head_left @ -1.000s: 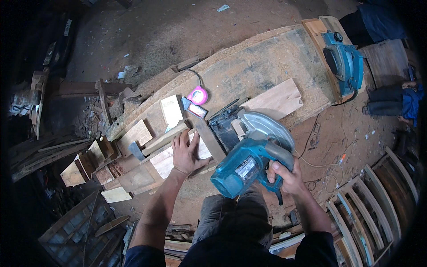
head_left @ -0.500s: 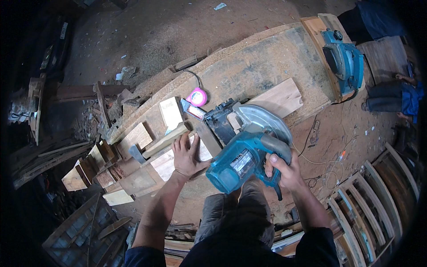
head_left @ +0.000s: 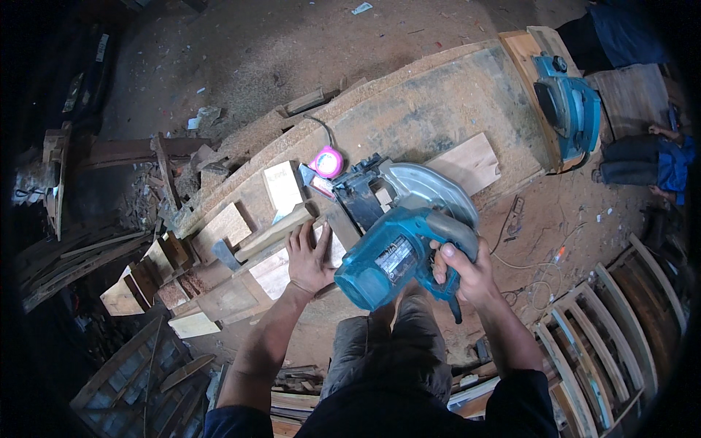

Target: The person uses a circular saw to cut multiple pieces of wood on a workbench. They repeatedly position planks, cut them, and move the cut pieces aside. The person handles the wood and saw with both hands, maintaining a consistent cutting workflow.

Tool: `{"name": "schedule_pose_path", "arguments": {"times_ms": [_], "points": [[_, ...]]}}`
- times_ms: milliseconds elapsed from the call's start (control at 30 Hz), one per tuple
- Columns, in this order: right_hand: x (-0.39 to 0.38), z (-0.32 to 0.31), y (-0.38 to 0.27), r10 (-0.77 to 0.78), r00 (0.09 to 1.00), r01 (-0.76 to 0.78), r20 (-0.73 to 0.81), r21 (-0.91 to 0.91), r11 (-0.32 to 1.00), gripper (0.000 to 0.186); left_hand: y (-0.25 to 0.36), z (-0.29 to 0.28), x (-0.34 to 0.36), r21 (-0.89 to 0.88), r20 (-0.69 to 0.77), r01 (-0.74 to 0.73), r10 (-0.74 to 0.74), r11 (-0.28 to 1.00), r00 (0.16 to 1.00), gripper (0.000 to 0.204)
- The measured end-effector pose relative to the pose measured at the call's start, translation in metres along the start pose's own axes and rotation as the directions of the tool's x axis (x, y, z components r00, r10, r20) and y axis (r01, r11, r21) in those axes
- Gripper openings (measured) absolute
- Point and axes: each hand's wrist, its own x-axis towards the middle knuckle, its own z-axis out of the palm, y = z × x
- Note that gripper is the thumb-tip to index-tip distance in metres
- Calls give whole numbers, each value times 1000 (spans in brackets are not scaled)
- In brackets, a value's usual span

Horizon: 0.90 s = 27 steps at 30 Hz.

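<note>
My right hand [head_left: 467, 270] wraps round the rear handle of a teal circular saw [head_left: 391, 255]. The saw's black base plate [head_left: 363, 191] rests over a pale board [head_left: 274, 274] at the bench's near side, and its grey guard [head_left: 431, 186] hides the blade. With fingers spread, my left hand [head_left: 309, 261] presses on that board, left of the saw's motor. Beyond its fingertips lies a hammer [head_left: 274, 233] with a wooden handle. A pink tape measure [head_left: 326, 162] sits past the saw base, beside a small wood block [head_left: 283, 191].
A teal electric planer [head_left: 569, 109] stands at the bench's [head_left: 431, 95] right end. Another board [head_left: 467, 166] lies beyond the saw guard. Wood offcuts [head_left: 150, 270] crowd the left end. A cord [head_left: 537, 266] trails on the floor at right. Another person [head_left: 642, 160] is at far right.
The saw has shifted slightly left along the bench with my right hand. My left hand stays pressed on the board. The view has moved a little.
</note>
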Motion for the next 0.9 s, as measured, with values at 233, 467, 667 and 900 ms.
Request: {"name": "schedule_pose_path", "arguments": {"times_ms": [233, 467, 667, 900], "points": [[19, 9, -8, -14, 1000, 14, 19, -4, 1000, 36, -11, 16, -6, 166, 6, -50, 50, 985, 999, 98], [49, 24, -20, -20, 999, 22, 30, -45, 999, 38, -7, 8, -3, 21, 110, 37, -39, 999, 993, 109], [50, 25, -50, -99, 991, 109, 86, -121, 987, 31, -3, -2, 2, -70, 156, 100, -88, 993, 984, 114], [-27, -38, -106, -147, 981, 88, -127, -384, 919, 42, 64, -29, 126, -378, -457, -8, -179, 926, 871, 34]]}}
